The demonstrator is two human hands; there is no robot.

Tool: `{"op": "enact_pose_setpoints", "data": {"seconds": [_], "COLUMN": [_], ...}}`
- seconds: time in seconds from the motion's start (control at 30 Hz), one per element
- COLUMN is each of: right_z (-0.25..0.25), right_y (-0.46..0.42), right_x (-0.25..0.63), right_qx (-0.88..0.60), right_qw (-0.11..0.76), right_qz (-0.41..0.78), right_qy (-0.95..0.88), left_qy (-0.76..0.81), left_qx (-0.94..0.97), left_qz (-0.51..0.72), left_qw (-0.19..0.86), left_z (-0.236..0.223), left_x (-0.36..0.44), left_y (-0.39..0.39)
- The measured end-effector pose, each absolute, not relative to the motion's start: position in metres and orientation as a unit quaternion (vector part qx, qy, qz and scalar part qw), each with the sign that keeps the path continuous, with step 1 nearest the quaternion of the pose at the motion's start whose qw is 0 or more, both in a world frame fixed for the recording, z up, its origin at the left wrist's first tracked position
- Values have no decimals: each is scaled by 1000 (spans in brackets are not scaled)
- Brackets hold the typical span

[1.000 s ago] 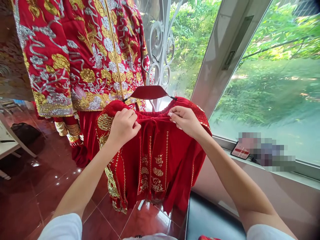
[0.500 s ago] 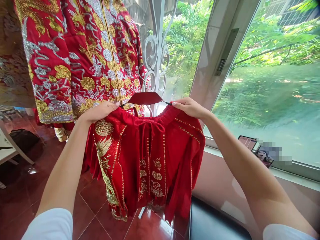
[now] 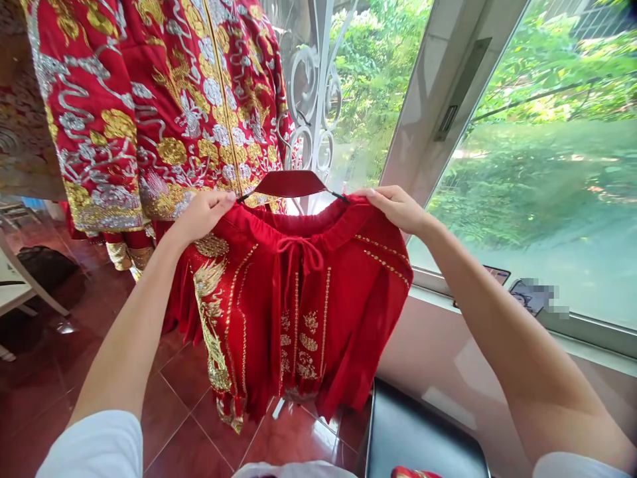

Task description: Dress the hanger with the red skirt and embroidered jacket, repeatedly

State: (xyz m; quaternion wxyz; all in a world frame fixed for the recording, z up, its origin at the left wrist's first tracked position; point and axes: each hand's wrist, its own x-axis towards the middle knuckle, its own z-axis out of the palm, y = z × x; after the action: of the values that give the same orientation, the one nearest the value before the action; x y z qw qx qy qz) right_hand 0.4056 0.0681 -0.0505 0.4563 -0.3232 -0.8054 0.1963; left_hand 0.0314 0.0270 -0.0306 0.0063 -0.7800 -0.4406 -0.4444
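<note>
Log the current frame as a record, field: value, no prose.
left hand: holds the top edge of the red garment, beside one hanger clip
right hand: holds the same edge, beside the other clip
hanger: between the hands, garment hanging from it
drawstring: tied in a bow at front
behind: red jacket with gold and silver embroidery
right side: window; phone on sill, partly hidden by forearm
below: black seat, red tiled floor

One drawstring skirt (image 3: pixel 308 305), one red hanger (image 3: pixel 288 183), one silver-embroidered jacket (image 3: pixel 184 119).
</note>
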Motion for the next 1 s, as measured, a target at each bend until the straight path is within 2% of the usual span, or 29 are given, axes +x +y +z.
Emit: {"op": "enact_pose_setpoints", "data": {"seconds": [0.07,0.13,0.23,0.33,0.4,0.5,0.57,0.63,0.7,0.8,0.87,0.93,1.0], "right_z": [-50,-51,-59,-67,-67,-60,-54,-51,-54,-75,-97,-119,-134], "right_y": [69,70,69,62,55,43,36,30,22,5,-7,-14,-14], "right_x": [412,413,406,399,397,394,392,388,383,368,351,331,314], "right_qx": [-312,-309,-322,-340,-354,-377,-398,-421,-436,-439,-450,-482,-504], "right_qw": [401,378,432,514,534,508,461,415,403,463,475,433,385], "right_qz": [254,264,192,89,34,-45,-103,-149,-191,-257,-257,-193,-103], "right_qy": [-823,-832,-820,-782,-767,-773,-786,-792,-782,-726,-712,-736,-766], "left_qy": [-437,-443,-452,-444,-430,-414,-420,-437,-449,-449,-460,-491,-518], "left_qx": [-802,-805,-780,-722,-685,-671,-674,-680,-694,-652,-605,-629,-664], "left_qz": [-406,-394,-433,-529,-588,-603,-557,-508,-515,-609,-615,-539,-465], "left_qw": [-15,-30,-6,28,18,-123,-243,-296,-228,52,214,271,272], "left_z": [-32,-33,-37,-47,-52,-53,-49,-44,-45,-61,-82,-103,-118], "left_x": [27,25,28,30,29,24,20,19,25,49,72,97,115], "left_y": [23,22,25,35,43,55,62,66,62,39,17,-2,-12]}}
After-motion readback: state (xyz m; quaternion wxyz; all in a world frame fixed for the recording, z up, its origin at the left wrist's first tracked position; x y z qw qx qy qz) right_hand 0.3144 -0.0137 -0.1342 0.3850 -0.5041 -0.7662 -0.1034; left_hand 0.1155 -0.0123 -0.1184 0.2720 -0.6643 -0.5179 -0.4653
